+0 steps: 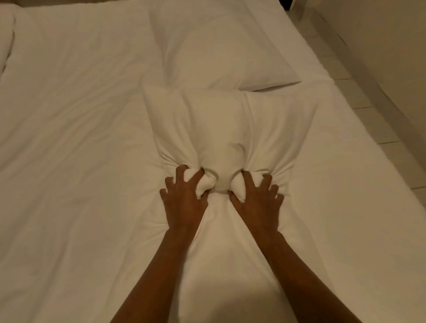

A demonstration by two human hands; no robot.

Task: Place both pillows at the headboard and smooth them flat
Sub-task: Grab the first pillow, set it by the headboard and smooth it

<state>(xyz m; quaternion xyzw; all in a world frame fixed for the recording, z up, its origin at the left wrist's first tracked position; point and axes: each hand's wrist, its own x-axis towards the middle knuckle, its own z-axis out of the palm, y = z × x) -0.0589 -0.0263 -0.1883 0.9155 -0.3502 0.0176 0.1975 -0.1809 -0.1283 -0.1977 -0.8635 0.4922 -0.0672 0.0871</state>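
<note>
Two white pillows lie on the white bed. The near pillow sits in the middle of the view, its near edge bunched into folds. My left hand and my right hand both grip that bunched edge, side by side, fingers dug into the fabric. The far pillow lies flat just beyond it toward the upper right, its near edge touching or slightly tucked behind the near pillow. A thin strip of wooden headboard shows at the very top left.
The bed's right edge runs diagonally down the right side, with pale tiled floor and a wall beyond it. A rolled white duvet or cover bulges at the far left. The sheet is wrinkled around my forearms.
</note>
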